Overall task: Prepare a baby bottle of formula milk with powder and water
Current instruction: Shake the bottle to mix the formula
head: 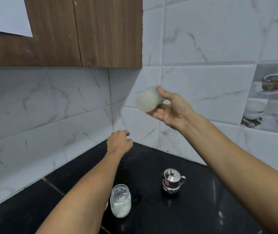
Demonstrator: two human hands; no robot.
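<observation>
Up at the left, a brown wooden cabinet (84, 31) mounted over a wall of white marbled tiles (33, 107); below, a black tabletop (202, 208) running back into the corner; above that corner, raised off the surface, the left hand (119, 143), fingers loosely curled, gripping nothing; just beside the left forearm, toward the front, a glass jar (121, 200) upright on the tabletop, white powder in its lower part, lid or no lid impossible to tell; just left of the jar, a small pinkish thing mostly hidden by the forearm, too little visible to name; further right and well apart from the jar, a small steel pot (172, 181), knobbed lid on, handle to the right, red sticker on its front; higher, in mid-air before the tiled wall, the baby bottle (147, 101), blurred, tilted onto its side with the round base toward the camera, milky white inside, a teal band near the thumb; gripped by the right hand (173, 108), thumb over the top, fingers curled beneath, the thumb covering part of the bottle's far end; at far right, grey picture tiles (270, 98) of cups and bowls set into the wall.
</observation>
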